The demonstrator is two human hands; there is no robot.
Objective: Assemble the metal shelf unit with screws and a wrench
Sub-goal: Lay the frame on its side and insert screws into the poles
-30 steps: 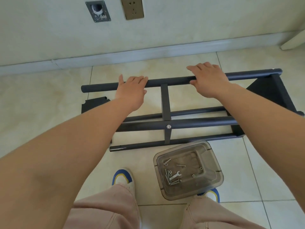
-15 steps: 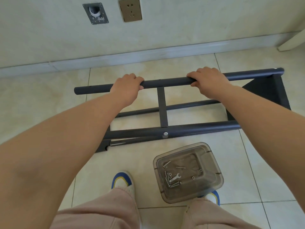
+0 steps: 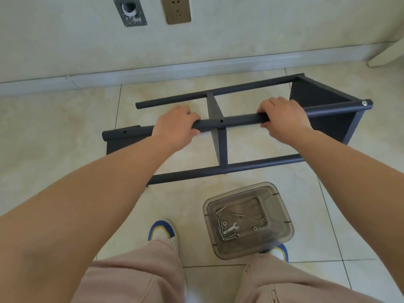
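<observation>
A dark grey metal shelf frame [image 3: 220,169] lies on its side on the tiled floor, with long tubes, a middle panel and an end panel at the right. My left hand [image 3: 175,125] grips the uppermost tube [image 3: 229,121] left of the middle panel. My right hand [image 3: 282,117] grips the same tube to the right of it. A clear plastic bin [image 3: 273,200] stands on the floor in front of the frame, holding several screws [image 3: 225,232] and a small silver wrench [image 3: 232,228].
The wall with a baseboard [image 3: 196,68], a socket [image 3: 177,9] and a metal plate [image 3: 130,12] runs behind the frame. My two shoes [image 3: 162,232] and trouser legs stand at the bottom, close to the bin. A white furniture leg [image 3: 387,52] is at the far right.
Both hands closed round the top tube and rolled the frame toward me. The held tube now sits nearer, and another tube has come up behind it by the wall.
</observation>
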